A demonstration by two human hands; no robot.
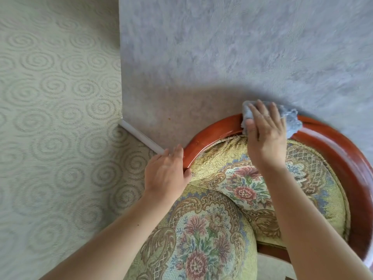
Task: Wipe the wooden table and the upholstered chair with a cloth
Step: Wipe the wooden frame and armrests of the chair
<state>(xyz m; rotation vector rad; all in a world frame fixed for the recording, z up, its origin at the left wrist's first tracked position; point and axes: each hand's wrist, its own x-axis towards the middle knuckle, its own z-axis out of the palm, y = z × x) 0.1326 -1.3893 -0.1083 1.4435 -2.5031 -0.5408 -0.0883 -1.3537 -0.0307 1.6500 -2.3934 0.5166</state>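
Observation:
An upholstered chair point(214, 215) with green floral fabric and a curved, glossy red-brown wooden back rail point(214, 136) fills the lower right. My right hand point(264, 134) presses a light blue cloth point(290, 120) flat onto the top of the rail, fingers spread over it. My left hand point(167, 172) grips the rail's left end, thumb on the inner side against the fabric. No wooden table is in view.
The chair back stands close to a blue-grey textured wall point(242, 47). A white baseboard point(141, 138) runs along its foot at the left. Pale carpet with a spiral pattern point(56, 118) covers the floor to the left.

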